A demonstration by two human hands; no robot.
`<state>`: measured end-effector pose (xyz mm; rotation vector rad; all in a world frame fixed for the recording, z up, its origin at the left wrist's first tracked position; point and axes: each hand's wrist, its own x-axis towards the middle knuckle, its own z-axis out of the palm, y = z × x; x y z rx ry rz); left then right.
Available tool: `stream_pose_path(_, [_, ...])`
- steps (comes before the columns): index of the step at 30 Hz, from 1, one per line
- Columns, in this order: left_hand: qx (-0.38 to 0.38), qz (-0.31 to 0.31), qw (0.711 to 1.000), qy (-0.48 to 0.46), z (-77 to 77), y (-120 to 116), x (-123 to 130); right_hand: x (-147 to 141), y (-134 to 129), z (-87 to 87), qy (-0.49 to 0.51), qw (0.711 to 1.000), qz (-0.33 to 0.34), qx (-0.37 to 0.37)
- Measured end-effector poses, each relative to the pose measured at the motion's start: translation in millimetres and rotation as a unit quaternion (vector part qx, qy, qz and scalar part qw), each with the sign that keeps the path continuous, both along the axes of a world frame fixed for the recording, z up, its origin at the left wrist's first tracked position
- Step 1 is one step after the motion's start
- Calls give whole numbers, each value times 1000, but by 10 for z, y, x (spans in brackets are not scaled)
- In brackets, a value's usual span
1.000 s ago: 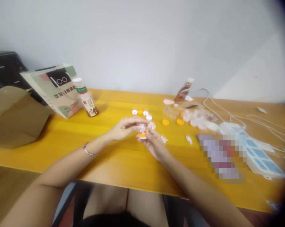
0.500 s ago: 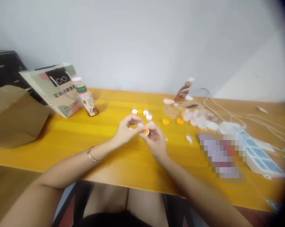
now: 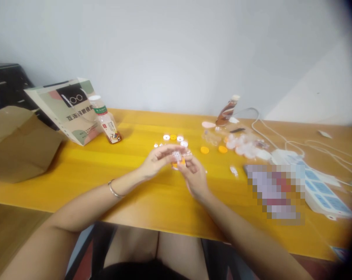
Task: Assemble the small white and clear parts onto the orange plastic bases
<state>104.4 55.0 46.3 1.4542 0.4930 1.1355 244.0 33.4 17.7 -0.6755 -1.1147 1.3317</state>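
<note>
Above the yellow-brown table (image 3: 117,206), my left hand (image 3: 159,160) and my right hand (image 3: 193,175) meet, fingers closed. Between them is a small orange and white round piece (image 3: 177,164), pinched by both hands. A small white patterned piece (image 3: 176,156) shows at my left fingertips, on top of the round piece. Just behind the hands lie white discs (image 3: 180,139) and an orange disc (image 3: 173,137) in a curved row. Two more orange discs (image 3: 204,150) lie to the right. Small white bits (image 3: 155,145) are beside my left hand.
At the left stand a paper bag (image 3: 76,112), a brown bag (image 3: 21,144) and a labelled bottle (image 3: 107,122). On the right are a brown drink bottle (image 3: 227,112), a cluster of clear and white pieces (image 3: 243,146), a pixelated flat object (image 3: 273,192), a power strip (image 3: 319,186) and cables.
The held piece has been turned, and the white patterned piece now shows on it. My left fingers have shifted over it, uncovering small white bits on the table.
</note>
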Motion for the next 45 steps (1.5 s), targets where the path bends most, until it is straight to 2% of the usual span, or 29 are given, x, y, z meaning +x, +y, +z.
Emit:
stream_pose_path(2, [1,-51,999,-9,3,29,-32,-11,-12,24,42,997,52,-30])
stream_pose_path(7, [49,33,998,2,-27,49,-44,-21,-16,35,79,992,83,-45])
stream_pose_path(11, [-10,-48,998,-27,6,20,-29,-7,-8,38,82,991,91,-60])
stream_pose_path(15, [1,18,998,-53,4,11,-15,-3,1,24,82,991,90,-63])
stream_pose_path(16, [-4,12,998,-55,0,13,-16,-3,1,18,84,989,103,-69])
stream_pose_path(19, [-37,-59,996,-49,-3,22,-29,-3,1,7,91,982,137,-90])
stream_pose_path(20, [-37,-64,996,-47,-5,27,-33,-4,1,6,92,983,134,-89])
stream_pose_path(24, [-5,-2,999,-41,-24,32,-34,-8,7,14,93,988,100,-73])
stream_pose_path(27, [-24,-36,998,-36,-22,17,-26,-6,16,15,92,987,102,-86])
stream_pose_path(31, [-9,13,999,-37,-12,22,-25,-3,22,9,91,987,101,-84])
stream_pose_path(34, [-36,-37,998,-39,-18,56,-43,-2,22,5,79,987,109,-87])
stream_pose_path(35, [-36,-39,998,-43,-21,67,-50,-1,23,5,75,988,103,-81])
stream_pose_path(38, [-9,16,999,-45,-26,83,-64,1,30,2,73,990,90,-74])
stream_pose_path(42, [-28,-23,999,-35,-18,72,-67,4,37,-8,77,988,103,-88])
stream_pose_path(45, [-7,28,999,-27,-27,70,-62,5,41,-18,84,988,100,-83])
